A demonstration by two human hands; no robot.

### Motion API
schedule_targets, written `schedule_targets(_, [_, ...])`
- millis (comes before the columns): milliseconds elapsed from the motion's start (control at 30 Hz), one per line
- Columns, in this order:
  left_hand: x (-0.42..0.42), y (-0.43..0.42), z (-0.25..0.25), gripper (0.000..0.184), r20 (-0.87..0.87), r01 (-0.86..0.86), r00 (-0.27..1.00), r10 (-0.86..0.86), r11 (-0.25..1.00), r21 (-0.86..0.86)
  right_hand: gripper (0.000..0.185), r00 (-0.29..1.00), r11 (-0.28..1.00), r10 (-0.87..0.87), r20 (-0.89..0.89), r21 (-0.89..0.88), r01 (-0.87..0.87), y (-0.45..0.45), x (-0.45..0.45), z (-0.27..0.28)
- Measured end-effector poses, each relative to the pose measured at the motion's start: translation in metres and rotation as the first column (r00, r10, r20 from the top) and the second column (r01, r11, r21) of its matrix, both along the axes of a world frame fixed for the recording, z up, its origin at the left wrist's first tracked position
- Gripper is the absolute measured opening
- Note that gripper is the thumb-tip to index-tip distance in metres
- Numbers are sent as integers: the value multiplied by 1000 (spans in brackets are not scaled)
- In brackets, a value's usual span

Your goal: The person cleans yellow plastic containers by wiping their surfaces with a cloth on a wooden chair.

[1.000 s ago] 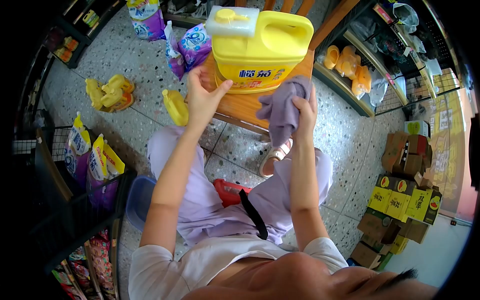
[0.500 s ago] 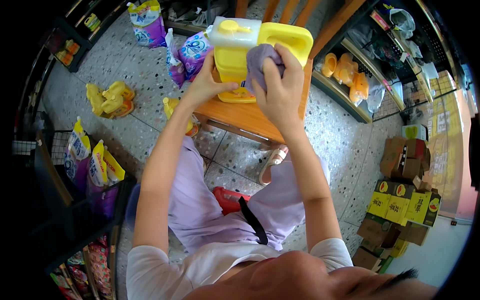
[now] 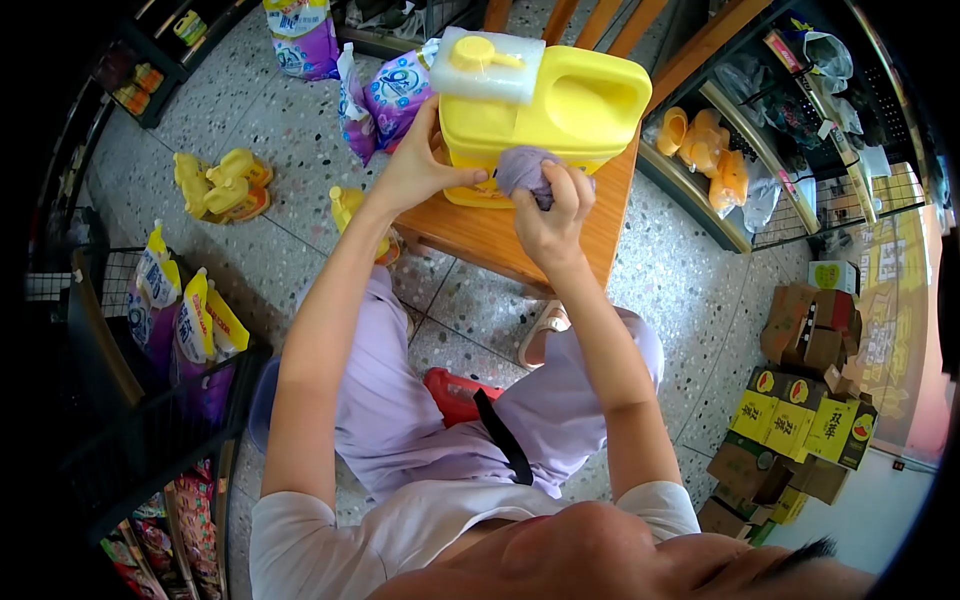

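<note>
A large yellow jug [image 3: 590,95] stands on a wooden chair [image 3: 560,255]. On its top left lies a yellow pump [image 3: 478,52] in clear wrapping. My left hand [image 3: 418,170] grips the jug's left side, thumb across the front and fingers partly hidden behind. In my right hand [image 3: 555,215] is a bunched purple cloth [image 3: 522,172], pressed against the lower front of the jug. The cloth covers part of the jug's label.
Purple detergent bags [image 3: 402,92] stand on the floor behind the chair's left side. Several yellow bottles [image 3: 235,185] are farther left. Shelves with orange clogs [image 3: 705,140] rise at the right, above stacked cartons [image 3: 790,410]. A red object [image 3: 458,392] lies between my legs.
My right hand has moved the cloth down the jug's front, from near its upper edge to lower on the face. The left hand keeps its hold.
</note>
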State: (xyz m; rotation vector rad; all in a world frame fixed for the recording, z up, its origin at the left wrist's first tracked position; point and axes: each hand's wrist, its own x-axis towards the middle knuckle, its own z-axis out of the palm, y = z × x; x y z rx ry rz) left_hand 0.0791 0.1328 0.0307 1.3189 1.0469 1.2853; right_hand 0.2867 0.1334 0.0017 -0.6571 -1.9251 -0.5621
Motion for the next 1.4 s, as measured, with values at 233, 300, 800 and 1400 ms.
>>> schedule_targets(233, [-1,2,-9,103,49,29,998,-31,999,26,27,992,993,44,120,-112,-31,-9,13,-35])
schedule_targets(300, [-1,3,-13,102,39,13,999,-15,998,54,27,990,988,58,132,-149,-38,-11,17,-36])
schedule_targets(800, [-5,53,-22,88,38,-23,999,18,991,133,39,985,871,-131,113,-461,169,13,39,-44])
schedule_targets(1400, [-22,130,-15,86,-47,50,998,-48,997,55,44,935,701,-323,148,-626,341,55,37,-75])
